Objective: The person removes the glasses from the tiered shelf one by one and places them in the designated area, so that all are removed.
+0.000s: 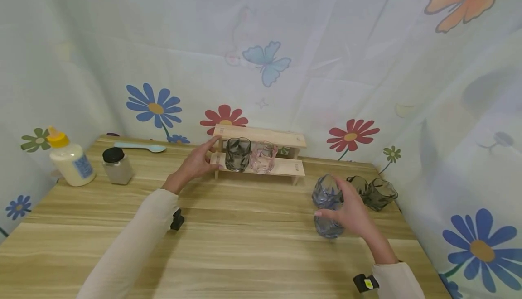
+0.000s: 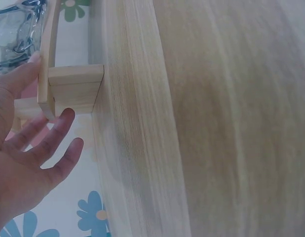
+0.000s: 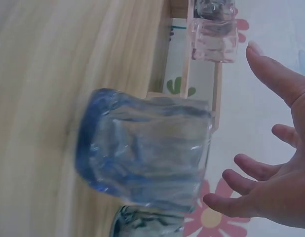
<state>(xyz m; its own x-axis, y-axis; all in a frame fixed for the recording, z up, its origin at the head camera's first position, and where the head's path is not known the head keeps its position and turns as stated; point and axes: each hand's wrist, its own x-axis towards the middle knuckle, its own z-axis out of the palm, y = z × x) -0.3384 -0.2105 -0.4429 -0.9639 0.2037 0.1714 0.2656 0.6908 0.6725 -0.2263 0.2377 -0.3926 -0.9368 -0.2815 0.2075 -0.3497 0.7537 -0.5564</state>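
Note:
A two-step wooden rack [image 1: 281,167] stands at the table's back, a smoky grey glass [image 1: 238,155] and a pink glass [image 1: 264,157] side by side on its lower step. My left hand [image 1: 197,161] holds the rack's left end; the thumb lies at the lower step's edge in the left wrist view, the other fingers spread around the end. On the right, my right hand [image 1: 350,206] hovers with spread fingers over two blue glasses, the rear one [image 1: 325,191] and the front one [image 1: 327,226]. In the right wrist view, a gap separates the fingers from the blue glass [image 3: 142,148].
Two more smoky grey glasses, one [image 1: 357,185] partly hidden and one [image 1: 381,195] at the table's right edge, stand beyond my right hand. At the left are a yellow-capped bottle [image 1: 73,163], a black-lidded jar [image 1: 117,167] and a pale blue spoon [image 1: 142,147]. A printed curtain surrounds the table.

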